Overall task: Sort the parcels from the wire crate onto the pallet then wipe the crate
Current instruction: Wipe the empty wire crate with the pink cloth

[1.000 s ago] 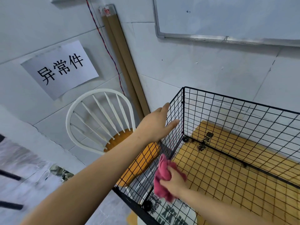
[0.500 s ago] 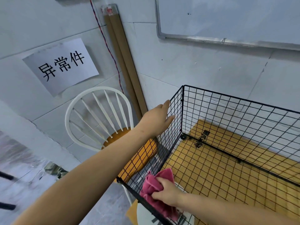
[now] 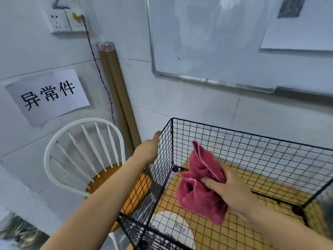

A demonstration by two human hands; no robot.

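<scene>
Looks like a small parcel-handling back room, courier-depot kind of thing. There's a printed paper sign (image 3: 48, 95) reading 异常件 taped to the tiled wall (image 3: 189, 109) at 9 o'clock and a whiteboard (image 3: 207, 37) at 1 o'clock. A black wire crate (image 3: 252, 150) sits at 4 o'clock, and long cardboard tubes (image 3: 117, 91) lean in the corner at 10 o'clock.

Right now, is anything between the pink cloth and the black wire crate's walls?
Nothing visible. The right hand holds the crumpled pink cloth inside the black wire crate, with only air up to its mesh walls.
</scene>
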